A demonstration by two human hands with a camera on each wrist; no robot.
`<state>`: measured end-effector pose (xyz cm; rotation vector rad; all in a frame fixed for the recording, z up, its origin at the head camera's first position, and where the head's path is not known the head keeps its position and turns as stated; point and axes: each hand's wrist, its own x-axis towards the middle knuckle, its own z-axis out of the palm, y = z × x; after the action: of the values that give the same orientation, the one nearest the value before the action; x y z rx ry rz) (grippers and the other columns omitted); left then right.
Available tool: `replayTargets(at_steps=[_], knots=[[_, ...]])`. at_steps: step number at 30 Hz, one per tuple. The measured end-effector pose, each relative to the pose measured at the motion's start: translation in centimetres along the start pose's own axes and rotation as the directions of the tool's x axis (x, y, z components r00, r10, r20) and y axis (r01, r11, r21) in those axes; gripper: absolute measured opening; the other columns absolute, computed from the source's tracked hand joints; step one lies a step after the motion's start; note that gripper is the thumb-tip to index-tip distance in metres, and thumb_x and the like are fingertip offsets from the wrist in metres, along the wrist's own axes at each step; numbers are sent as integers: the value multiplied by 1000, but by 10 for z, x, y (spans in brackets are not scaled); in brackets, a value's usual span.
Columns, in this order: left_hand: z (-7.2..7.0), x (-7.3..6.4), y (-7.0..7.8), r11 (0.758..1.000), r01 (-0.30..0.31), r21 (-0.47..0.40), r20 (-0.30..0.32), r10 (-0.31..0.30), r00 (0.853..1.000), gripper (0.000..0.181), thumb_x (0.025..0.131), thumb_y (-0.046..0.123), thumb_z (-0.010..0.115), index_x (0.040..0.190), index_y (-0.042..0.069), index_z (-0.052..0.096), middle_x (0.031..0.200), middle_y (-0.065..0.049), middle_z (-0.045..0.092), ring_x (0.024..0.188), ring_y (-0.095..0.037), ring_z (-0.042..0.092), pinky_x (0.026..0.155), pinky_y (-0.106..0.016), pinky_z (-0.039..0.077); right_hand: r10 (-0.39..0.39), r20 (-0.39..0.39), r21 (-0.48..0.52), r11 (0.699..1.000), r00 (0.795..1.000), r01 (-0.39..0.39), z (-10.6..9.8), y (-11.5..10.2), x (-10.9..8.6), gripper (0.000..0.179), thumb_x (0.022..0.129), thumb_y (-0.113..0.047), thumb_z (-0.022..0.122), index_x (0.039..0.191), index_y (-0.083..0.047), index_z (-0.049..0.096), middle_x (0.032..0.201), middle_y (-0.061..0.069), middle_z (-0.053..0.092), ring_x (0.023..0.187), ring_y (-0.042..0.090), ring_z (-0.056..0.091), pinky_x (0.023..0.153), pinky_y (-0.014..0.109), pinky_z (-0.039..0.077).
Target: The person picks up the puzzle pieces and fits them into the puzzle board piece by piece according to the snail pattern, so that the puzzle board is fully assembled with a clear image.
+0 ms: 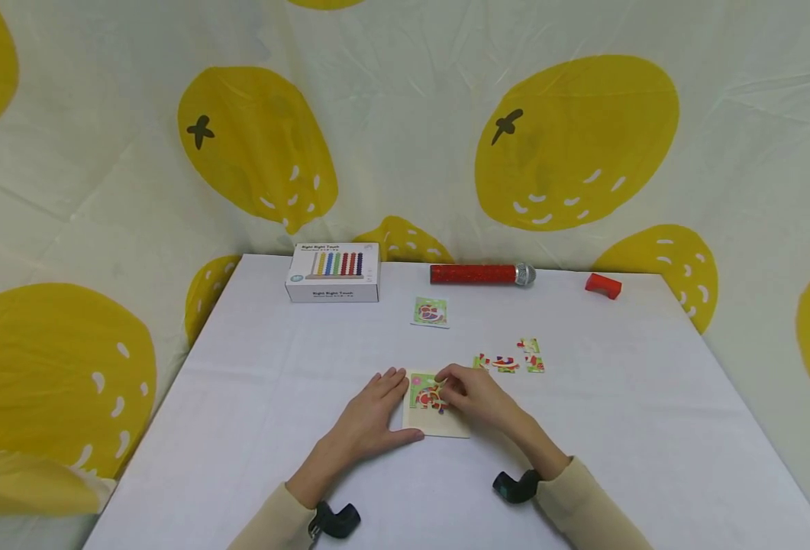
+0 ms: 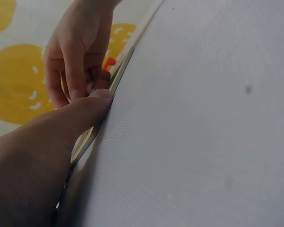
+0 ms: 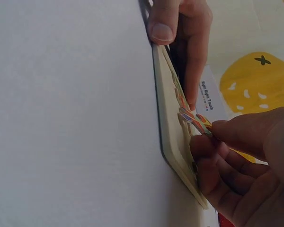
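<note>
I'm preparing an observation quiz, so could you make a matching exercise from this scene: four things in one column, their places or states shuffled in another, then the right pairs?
Things
1. White cardboard box with printed towers
2. Red cylindrical microphone with silver head
3. Pale square flat board
4. Thin multicoloured puzzle piece

Places or states
A. Pinched in the right grip
B. Near the middle of the white-covered table's far edge
C. Touched along its side by the left grip
D. Toward the far left corner

Pairs: 1-D, 2-B, 3-C, 4-A

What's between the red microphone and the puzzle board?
In the head view, a square picture card, with loose puzzle pieces below and right of it.
</note>
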<state>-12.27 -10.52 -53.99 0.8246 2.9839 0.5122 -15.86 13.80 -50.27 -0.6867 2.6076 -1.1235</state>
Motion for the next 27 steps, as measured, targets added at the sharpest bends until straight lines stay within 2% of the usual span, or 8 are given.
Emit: replayTargets(at_steps=[8,13,20,27], knots=[[2,0,-1,1000,-2,5,5,2,1000,95,85,74,59,152,8,43,162,-5,38,153,-21,31,127,-38,27,97,-54,-92,990,994,-102,11,-2,2,17,93,-19,70,109,-12,69,73,-10,59,66,5,50,59,18,43],[2,0,-2,1000,-8,5,-8,8,1000,96,85,74,59,152,8,43,161,-5,39,152,-22,32,127,-38,28,99,-57,-84,991,993,-104,9,-3,0,18,92,-20,71,107,-12,69,74,-9,59,67,7,51,59,18,45],[2,-1,-2,1000,-13,13,-12,13,1000,96,85,74,59,152,8,43,161,-5,39,152,-22,33,127,-39,29,8,21,-140,990,1000,-5,3,0,-3,32,87,-19,77,117,-14,70,98,-5,63,78,8,51,64,17,46],[2,0,-2,1000,-8,13,-4,8,1000,95,86,74,57,153,9,41,162,-4,38,153,-21,31,127,-38,27,-49,65,-162,985,997,59,2,1,-4,37,87,-22,79,121,-12,70,99,-3,62,75,6,49,62,17,44]])
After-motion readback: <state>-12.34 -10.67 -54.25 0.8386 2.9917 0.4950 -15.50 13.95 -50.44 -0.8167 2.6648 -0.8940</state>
